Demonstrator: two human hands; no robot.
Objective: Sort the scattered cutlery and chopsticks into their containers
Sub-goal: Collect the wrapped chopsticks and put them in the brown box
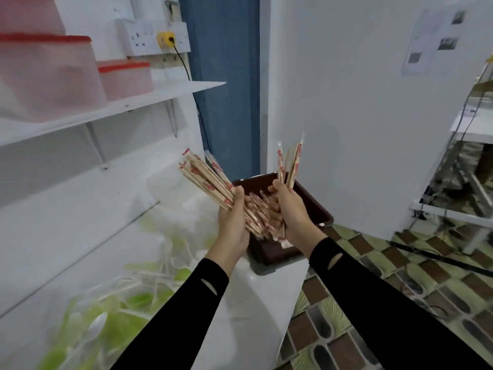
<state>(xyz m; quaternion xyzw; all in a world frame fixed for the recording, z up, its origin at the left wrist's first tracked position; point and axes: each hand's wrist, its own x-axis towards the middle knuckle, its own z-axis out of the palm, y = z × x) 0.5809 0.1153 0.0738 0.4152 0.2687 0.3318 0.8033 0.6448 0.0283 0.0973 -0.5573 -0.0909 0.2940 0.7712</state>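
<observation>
Your left hand [231, 222] and right hand [292, 209] each clamp wrapped wooden chopsticks [205, 178], upright, directly above the dark-brown rectangular plastic tray [317, 206].

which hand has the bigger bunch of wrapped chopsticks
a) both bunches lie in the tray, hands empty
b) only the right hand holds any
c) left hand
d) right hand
c: the left hand grips a thick, fanned bundle of chopsticks, while the right hand holds only a few chopsticks pointing upward, both above the brown tray.
</observation>
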